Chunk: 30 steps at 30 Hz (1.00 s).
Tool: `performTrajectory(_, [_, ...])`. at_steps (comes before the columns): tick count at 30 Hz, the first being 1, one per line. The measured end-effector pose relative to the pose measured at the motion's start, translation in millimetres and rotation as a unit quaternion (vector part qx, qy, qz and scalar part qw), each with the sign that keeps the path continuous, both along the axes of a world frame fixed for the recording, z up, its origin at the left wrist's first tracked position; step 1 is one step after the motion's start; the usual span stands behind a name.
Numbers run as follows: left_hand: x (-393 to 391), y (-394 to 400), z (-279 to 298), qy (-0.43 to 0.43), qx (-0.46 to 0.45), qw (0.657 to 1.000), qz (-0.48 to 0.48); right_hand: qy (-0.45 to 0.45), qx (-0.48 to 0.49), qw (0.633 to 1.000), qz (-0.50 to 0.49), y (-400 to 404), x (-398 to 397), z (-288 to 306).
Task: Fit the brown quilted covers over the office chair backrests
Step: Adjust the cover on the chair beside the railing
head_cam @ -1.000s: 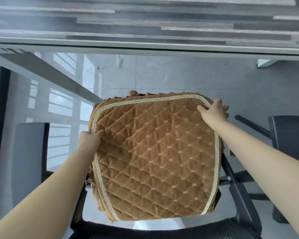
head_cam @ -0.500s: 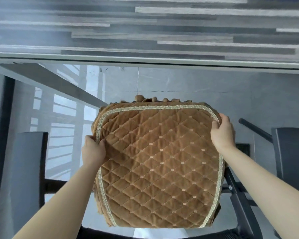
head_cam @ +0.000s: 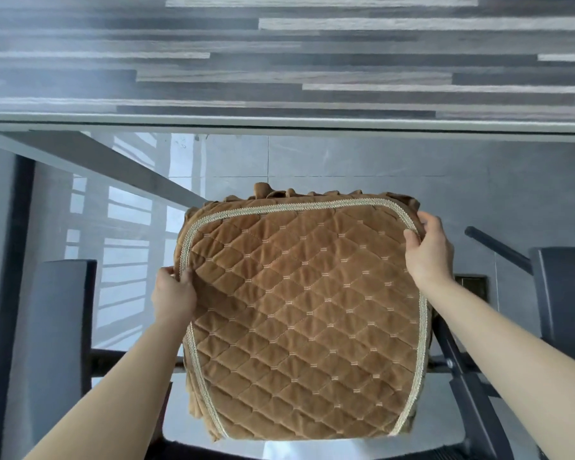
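Observation:
A brown quilted cover [head_cam: 306, 313] with pale braided trim is stretched over a chair backrest, which it hides almost fully. Dark frame bars of that chair [head_cam: 468, 390] show at its lower right. My left hand [head_cam: 173, 298] pinches the cover's left edge at the trim, about a third of the way down. My right hand [head_cam: 429, 250] grips the cover's upper right corner, fingers curled over the edge. Ruffled fabric bunches along the cover's top edge.
A grey wood-grain desk top [head_cam: 279, 61] fills the upper view, with its metal front rail just above the cover. A dark chair backrest [head_cam: 57, 353] stands at left, another dark chair [head_cam: 565, 293] at right. Glossy grey floor tiles [head_cam: 346, 157] lie below.
The cover has slid lower on the backrest. My right hand moved down along the right edge near the corner; my left hand shifted its pinch on the left trim.

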<state>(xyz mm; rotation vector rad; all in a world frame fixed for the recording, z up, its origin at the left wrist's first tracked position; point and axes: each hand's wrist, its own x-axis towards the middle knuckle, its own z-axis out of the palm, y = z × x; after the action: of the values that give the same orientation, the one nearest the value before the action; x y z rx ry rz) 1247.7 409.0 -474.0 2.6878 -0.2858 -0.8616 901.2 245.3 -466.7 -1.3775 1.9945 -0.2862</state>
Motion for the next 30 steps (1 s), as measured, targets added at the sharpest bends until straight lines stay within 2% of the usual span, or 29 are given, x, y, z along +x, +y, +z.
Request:
performTrajectory(7, [-5.3,-3.7,-6.4,0.000,-0.017,1.000,-0.021,0.018,0.047,0.998,-0.038,-10.9,-6.8,-4.4])
performTrajectory(12, [-3.7,-7.2,-8.8,0.008,-0.006,0.999,-0.030,0.058,0.130,0.988,-0.055,-4.1,0.9,-9.1])
performTrajectory(17, [-10.4,-7.3,-11.6,0.036,0.011,0.998,-0.044,0.073,0.140,0.986,-0.059,-4.6,2.0,-14.5])
performTrajectory(21, [-19.3,-7.5,-8.7,0.043,-0.003,0.998,-0.037,0.069,0.156,0.984,-0.046,-5.6,-2.2,-11.7])
performTrajectory(24, [-25.1,6.9,-6.4,0.017,0.002,0.998,-0.055,0.057,0.123,0.990,-0.032,2.8,0.2,-2.9])
performTrajectory(27, [-51.9,30.1,6.5,0.016,0.031,0.996,-0.087,0.055,0.101,0.993,0.020,26.7,5.8,9.8])
performTrajectory(30, [-81.7,52.4,24.2,0.032,0.069,0.988,-0.136,0.072,0.121,0.986,0.090,61.7,7.3,27.5])
